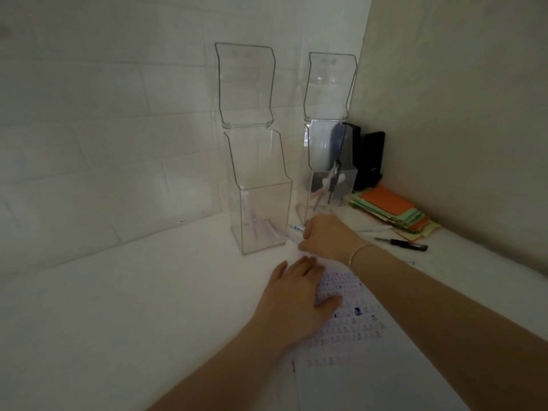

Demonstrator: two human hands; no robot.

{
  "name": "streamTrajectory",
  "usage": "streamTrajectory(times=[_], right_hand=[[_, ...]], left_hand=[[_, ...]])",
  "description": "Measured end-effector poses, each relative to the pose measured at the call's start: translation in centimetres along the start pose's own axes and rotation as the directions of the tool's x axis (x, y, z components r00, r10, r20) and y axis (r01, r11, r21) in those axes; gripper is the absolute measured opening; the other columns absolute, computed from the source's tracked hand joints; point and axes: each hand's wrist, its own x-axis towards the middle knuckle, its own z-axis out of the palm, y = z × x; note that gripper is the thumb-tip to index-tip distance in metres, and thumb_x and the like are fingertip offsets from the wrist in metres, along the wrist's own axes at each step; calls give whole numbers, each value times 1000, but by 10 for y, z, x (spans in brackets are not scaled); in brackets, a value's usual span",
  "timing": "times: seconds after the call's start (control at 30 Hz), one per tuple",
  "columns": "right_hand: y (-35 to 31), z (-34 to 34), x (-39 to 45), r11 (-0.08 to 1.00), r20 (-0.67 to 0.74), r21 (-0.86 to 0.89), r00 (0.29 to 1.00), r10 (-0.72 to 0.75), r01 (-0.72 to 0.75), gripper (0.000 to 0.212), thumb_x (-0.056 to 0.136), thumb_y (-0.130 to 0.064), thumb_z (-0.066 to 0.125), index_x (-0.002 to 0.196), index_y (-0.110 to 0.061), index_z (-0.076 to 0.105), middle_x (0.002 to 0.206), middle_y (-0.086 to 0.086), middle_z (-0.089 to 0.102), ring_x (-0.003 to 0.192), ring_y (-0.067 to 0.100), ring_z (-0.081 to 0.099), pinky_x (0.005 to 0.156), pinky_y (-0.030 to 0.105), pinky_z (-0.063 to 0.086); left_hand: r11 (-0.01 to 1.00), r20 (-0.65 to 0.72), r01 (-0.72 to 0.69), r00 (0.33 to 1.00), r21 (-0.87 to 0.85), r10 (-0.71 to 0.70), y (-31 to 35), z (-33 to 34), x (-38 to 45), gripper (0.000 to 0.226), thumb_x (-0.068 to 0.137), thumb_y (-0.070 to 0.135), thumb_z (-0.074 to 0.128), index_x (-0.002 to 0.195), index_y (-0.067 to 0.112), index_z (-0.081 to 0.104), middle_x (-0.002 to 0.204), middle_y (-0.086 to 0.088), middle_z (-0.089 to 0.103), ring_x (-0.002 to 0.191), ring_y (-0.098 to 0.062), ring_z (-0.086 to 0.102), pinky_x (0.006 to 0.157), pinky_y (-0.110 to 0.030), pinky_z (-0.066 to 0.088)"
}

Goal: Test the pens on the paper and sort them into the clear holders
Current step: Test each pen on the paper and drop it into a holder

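Two tall clear holders stand by the back wall with their lids flipped up. The left holder has a few pale pens inside, and the right holder has several pens, some dark. A sheet of paper covered with small ink test marks lies in front. My left hand rests flat on the paper's top left corner. My right hand reaches between the holders' bases, thumb and fingers curled round a clear pen. A blue-tipped pen lies just behind it.
A black pen and a white pen lie to the right of my right hand. A stack of orange, green and yellow paper notes sits in the corner, with black objects behind. Walls close off the back and the right.
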Motion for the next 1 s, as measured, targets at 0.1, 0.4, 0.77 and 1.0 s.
streamTrajectory(times=[0.1,0.4,0.77,1.0], right_hand=[[-4,10,-2,1000,-6,7,1000,30,-30,21,79,-15,63,96,-4,61,101,15,63,89,29,62,75,33,53],[3,-71,-32,884,-314,462,946,85,74,12,86,-17,64,87,-5,66,75,5,59,66,13,52,53,13,39],[8,-90,-74,-387,21,921,985,173,49,42,100,-36,36,64,-15,45,51,3,45,35,12,43,38,16,38],[8,-71,-81,-491,66,871,995,78,-19,27,78,-23,38,51,-17,38,38,-4,23,27,9,17,33,15,11]], left_hand=[[990,-57,24,998,-141,-32,2,-5,2,57,84,54,46,132,22,49,137,8,48,126,-9,43,114,-34,22],[708,-118,245,899,-663,-422,0,-20,4,15,88,17,60,102,22,57,109,7,59,100,-6,55,79,-6,36],[788,-128,209,931,-579,-341,2,-19,2,17,87,11,57,103,17,58,107,1,57,97,-9,55,85,-19,41],[836,-136,191,944,-514,-299,-1,-15,4,17,87,13,57,103,16,59,106,0,55,98,-10,55,88,-22,43]])
